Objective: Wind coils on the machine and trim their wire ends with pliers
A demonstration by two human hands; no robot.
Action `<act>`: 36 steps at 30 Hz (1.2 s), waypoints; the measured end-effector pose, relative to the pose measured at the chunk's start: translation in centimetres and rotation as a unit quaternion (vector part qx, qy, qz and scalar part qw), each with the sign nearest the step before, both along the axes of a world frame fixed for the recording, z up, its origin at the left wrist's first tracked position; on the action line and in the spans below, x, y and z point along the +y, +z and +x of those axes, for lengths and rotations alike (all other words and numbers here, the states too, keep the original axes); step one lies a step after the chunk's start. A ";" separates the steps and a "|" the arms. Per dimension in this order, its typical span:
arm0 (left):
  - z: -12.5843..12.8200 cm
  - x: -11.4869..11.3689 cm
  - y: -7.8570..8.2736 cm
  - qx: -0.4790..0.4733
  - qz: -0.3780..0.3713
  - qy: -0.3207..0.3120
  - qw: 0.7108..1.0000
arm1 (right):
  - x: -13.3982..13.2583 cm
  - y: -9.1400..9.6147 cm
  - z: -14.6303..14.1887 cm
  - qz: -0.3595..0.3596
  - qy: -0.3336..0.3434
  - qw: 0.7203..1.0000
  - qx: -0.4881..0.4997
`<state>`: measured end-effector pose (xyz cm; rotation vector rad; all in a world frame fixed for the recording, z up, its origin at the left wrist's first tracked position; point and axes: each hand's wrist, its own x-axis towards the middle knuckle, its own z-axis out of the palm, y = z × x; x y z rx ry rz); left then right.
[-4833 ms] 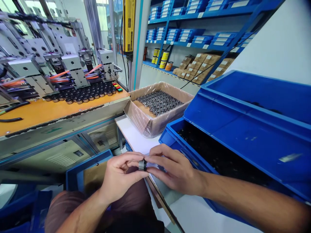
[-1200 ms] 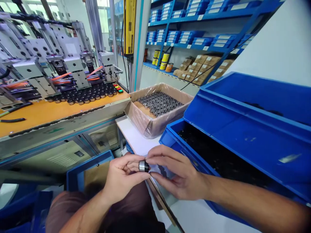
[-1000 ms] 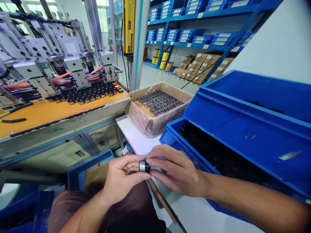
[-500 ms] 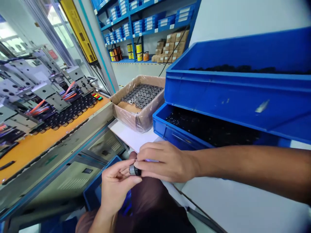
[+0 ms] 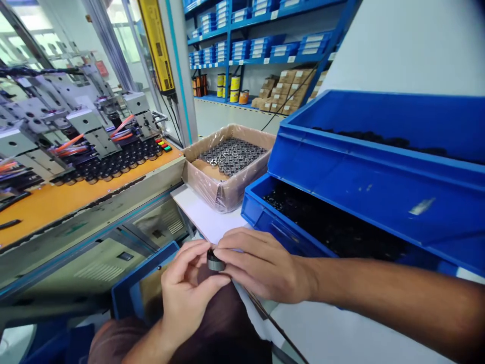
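A small round black part with a grey metal ring (image 5: 215, 262) is held above my lap, between the fingertips of both hands. My left hand (image 5: 186, 290) is curled around its left side, index finger above and thumb below. From the right, my right hand (image 5: 267, 265) pinches the same part, its fingers bent over the black top. The fingertips cover some of the part, so its far side is hidden.
A plastic-lined carton (image 5: 223, 194) of small round parts stands ahead on a white table. Stacked blue crates (image 5: 364, 172) with black parts are at right. A machine with an orange worktop (image 5: 125, 172) holds rows of round parts at left. A blue bin (image 5: 127, 298) sits below.
The grey ring now faces more toward me and lies flatter, with its black top up. Both hands stay on the part. My view has turned slightly left.
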<state>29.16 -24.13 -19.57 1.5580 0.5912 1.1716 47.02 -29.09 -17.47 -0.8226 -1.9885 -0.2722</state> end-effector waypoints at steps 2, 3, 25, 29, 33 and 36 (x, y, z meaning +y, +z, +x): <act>-0.7 0.6 0.6 0.046 0.114 0.004 0.992 | -0.3 0.2 -0.3 -0.046 0.025 0.998 0.046; -1.1 0.8 0.7 0.054 0.154 0.001 0.987 | -0.4 0.3 -0.5 -0.066 0.037 0.995 0.060; 0.1 0.7 -1.0 -0.098 -0.217 -0.234 0.943 | -0.2 0.0 -0.3 -0.087 -0.004 0.996 0.015; 0.2 0.9 -1.1 -0.090 -0.211 -0.189 0.955 | 0.0 0.0 -0.3 -0.077 -0.005 0.997 0.007; 0.4 1.0 -1.4 -0.157 -0.298 -0.244 0.909 | 0.2 0.0 -0.3 -0.096 0.005 0.995 0.036; 0.2 1.1 -1.5 -0.161 -0.321 -0.265 0.895 | 0.2 0.0 -0.2 -0.088 0.017 0.995 0.042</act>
